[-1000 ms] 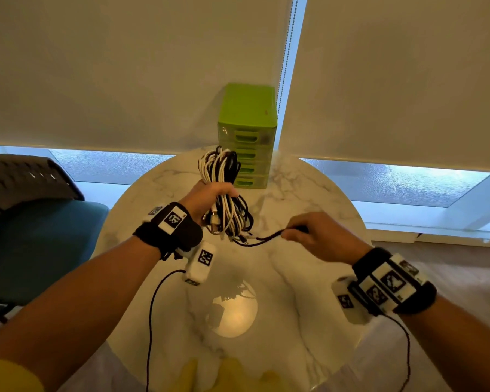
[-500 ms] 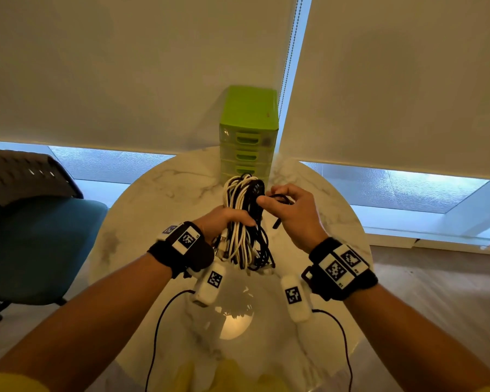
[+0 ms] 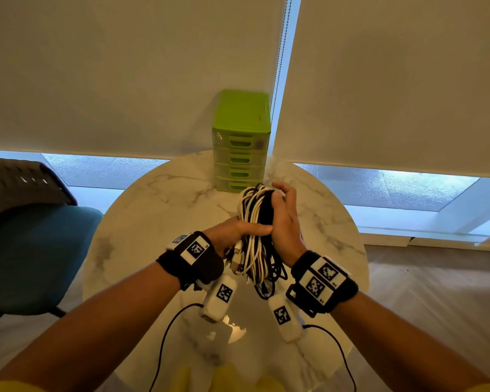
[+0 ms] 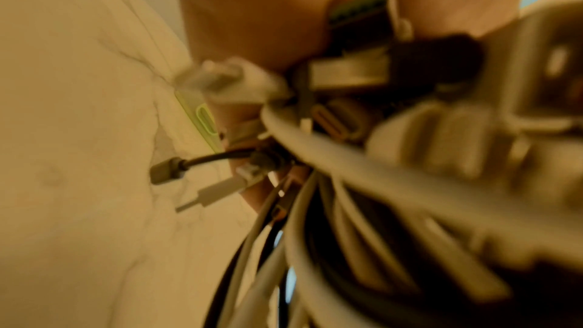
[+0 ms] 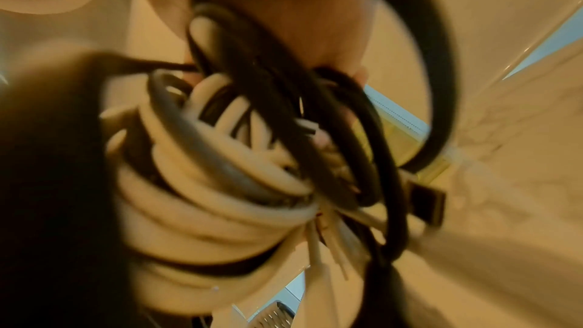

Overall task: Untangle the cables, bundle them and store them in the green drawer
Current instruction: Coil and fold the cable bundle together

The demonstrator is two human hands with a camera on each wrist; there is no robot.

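A bundle of white and black cables (image 3: pixel 253 219) is held upright above the round marble table (image 3: pixel 142 219). My left hand (image 3: pixel 238 232) grips the bundle around its middle, thumb lying across the front. My right hand (image 3: pixel 285 219) wraps the bundle's right side, fingers curled over its top. Loose plugs (image 3: pixel 236 261) hang below the hands. The left wrist view is blurred, with plugs (image 4: pixel 208 191) sticking out of the cables (image 4: pixel 315 246). In the right wrist view, the coiled cables (image 5: pixel 221 183) fill the picture. The green drawer unit (image 3: pixel 241 142) stands shut at the table's far edge.
A blue chair (image 3: pixel 26 250) with a dark mesh back stands left of the table. Lowered roller blinds (image 3: pixel 125 66) cover the windows behind, with a bead chain (image 3: pixel 280 60) hanging beside the drawer unit. Black wrist-camera leads (image 3: pixel 164 343) trail over the near table.
My right hand carried the loose black cable end from the right up to the bundle and now closes around it. Both hands and the bundle drew nearer to me.
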